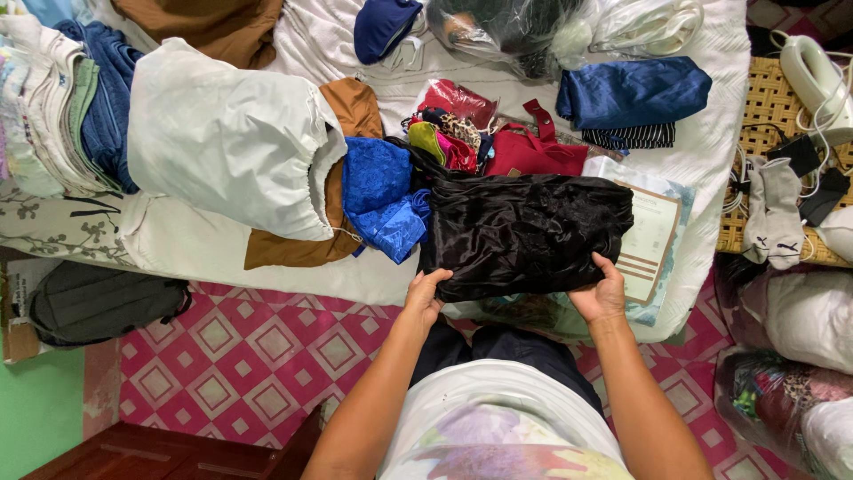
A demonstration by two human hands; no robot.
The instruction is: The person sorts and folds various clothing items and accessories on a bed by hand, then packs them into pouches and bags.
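1. While the head camera looks straight down, the left hand (425, 298) grips the near left corner of a black satin garment (529, 233), fingers curled over its edge and thumb on top.
2. The right hand (600, 293) clasps the near right corner the same way, so both hands pinch the near edge; holding it at two corners seems to keep the slippery cloth flat and folded.
3. The black satin garment lies on the near edge of the bed (711, 151), folded into a broad block, its near side just over the mattress edge, close to the person's body.
4. To its left, touching it, sits a blue lace cloth (378, 196), lying on a brown cloth (351, 107) that a large white garment (222, 133) half covers.
5. Just beyond it lies a heap of small colourful clothes (449, 133) beside a red bag (533, 156); farther right, well apart, rests a folded dark blue cloth (631, 89).
6. Under its right end a clear packet with a paper sheet (653, 236) sticks out over the bed's corner.
7. A stack of folded clothes (62, 107) fills the far left.
8. Open room is scarce on the bed; the pink tiled floor (249, 347) on the near left is the freest space, with a grey backpack (98, 302) at its left edge.
9. At right, a woven stand (769, 116) carries grey socks (773, 209).
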